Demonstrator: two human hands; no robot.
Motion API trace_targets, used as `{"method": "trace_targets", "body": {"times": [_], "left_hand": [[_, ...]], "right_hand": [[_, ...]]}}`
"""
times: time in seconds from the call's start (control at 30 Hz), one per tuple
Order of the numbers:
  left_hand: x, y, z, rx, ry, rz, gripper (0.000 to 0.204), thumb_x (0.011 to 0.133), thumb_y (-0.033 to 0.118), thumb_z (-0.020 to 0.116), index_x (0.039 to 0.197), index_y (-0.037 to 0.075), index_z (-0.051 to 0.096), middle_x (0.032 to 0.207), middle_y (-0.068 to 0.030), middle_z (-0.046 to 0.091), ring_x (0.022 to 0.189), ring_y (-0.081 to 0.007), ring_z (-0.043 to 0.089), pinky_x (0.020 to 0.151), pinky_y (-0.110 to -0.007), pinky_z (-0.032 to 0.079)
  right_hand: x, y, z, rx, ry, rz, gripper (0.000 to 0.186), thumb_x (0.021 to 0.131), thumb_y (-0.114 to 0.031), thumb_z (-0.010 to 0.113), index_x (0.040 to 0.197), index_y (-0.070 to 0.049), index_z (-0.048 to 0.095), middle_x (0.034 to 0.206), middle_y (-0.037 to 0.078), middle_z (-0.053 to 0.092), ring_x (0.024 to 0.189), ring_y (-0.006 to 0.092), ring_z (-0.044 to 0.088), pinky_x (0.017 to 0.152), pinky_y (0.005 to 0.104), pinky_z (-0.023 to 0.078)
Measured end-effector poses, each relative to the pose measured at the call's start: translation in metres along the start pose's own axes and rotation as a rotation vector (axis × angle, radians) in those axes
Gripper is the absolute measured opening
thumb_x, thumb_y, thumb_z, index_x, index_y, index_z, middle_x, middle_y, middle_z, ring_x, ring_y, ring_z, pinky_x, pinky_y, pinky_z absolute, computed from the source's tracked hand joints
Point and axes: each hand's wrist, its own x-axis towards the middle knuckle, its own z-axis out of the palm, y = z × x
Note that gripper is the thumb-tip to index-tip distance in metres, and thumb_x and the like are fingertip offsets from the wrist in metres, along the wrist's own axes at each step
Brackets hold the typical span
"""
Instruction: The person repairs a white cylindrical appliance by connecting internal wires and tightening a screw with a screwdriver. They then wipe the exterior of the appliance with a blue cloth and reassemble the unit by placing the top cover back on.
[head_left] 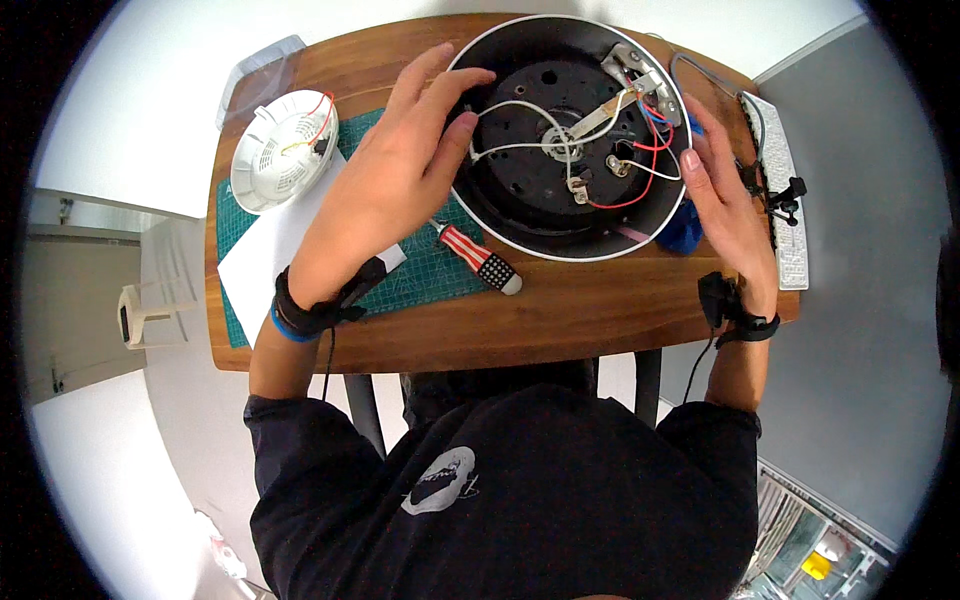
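A round black metal housing [530, 215] with a pale rim lies on the wooden desk, showing red, white and blue wires and metal fittings inside. My left hand [410, 160] is at its left rim, fingers curved and apart. My right hand [722, 205] grips the right side with the thumb near the rim. A screwdriver [480, 258] with a patterned red, white and black handle lies below the housing. A blue object [681, 230] is partly hidden behind the housing and my right hand.
A white plastic cover [270, 150] with wires rests at left near white paper [255, 265] on a green cutting mat [420, 280]. A clear plastic item [255, 75] sits behind them. A white keyboard [785, 250] and cables edge the desk [560, 320] at right, beside a grey panel [870, 250].
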Motion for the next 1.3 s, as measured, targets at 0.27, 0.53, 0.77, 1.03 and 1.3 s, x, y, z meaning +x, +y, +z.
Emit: {"method": "trace_targets", "body": {"times": [0.27,0.53,0.77,1.03,1.3], "left_hand": [[0.003,0.008,-0.005,-0.129,-0.177,-0.082,0.038,0.113,0.011,0.053,0.150,0.005,0.055,0.150,-0.0196,0.057,0.140,-0.0366,0.057,0.118,-0.040,0.044],[-0.020,-0.029,-0.017,0.085,0.091,-0.185,0.050,0.108,0.023,0.068,0.145,-0.003,0.047,0.149,-0.0247,0.056,0.136,-0.0419,0.060,0.113,-0.046,0.050],[-0.072,-0.100,-0.031,0.624,-0.114,-0.386,0.056,0.095,0.028,0.082,0.140,0.003,0.061,0.151,-0.0345,0.055,0.136,-0.0532,0.058,0.113,-0.053,0.051],[-0.087,-0.126,-0.029,0.648,-0.222,-0.559,0.020,0.087,0.008,0.081,0.107,0.009,0.078,0.135,-0.0149,0.069,0.105,-0.0400,0.075,0.093,-0.049,0.060],[-0.078,-0.102,-0.049,0.562,-0.002,-0.461,0.017,0.091,-0.002,0.072,0.106,0.006,0.074,0.125,-0.0170,0.071,0.106,-0.0425,0.073,0.092,-0.049,0.058]], "right_hand": [[-0.009,0.001,0.003,-0.071,-0.078,-0.026,0.060,0.119,-0.038,0.046,0.170,-0.007,0.034,0.164,0.016,0.049,0.154,0.0260,0.043,0.128,0.0383,0.030],[-0.019,0.013,0.000,-0.081,-0.058,-0.026,0.060,0.119,-0.030,0.047,0.172,-0.007,0.030,0.168,0.016,0.045,0.156,0.0261,0.041,0.129,0.0387,0.029],[-0.022,-0.012,0.017,-0.292,0.223,-0.246,0.063,0.114,-0.025,0.054,0.169,-0.003,0.033,0.172,0.020,0.039,0.159,0.0344,0.038,0.131,0.0454,0.028],[-0.032,-0.068,0.031,-0.537,0.110,-0.735,0.034,0.085,-0.002,0.078,0.118,-0.008,0.076,0.146,0.014,0.067,0.139,0.0404,0.060,0.116,0.0512,0.048],[-0.027,-0.071,0.049,-0.561,-0.134,-0.845,0.031,0.079,-0.002,0.085,0.108,-0.008,0.075,0.133,0.008,0.073,0.131,0.0349,0.066,0.102,0.0510,0.056]]}}
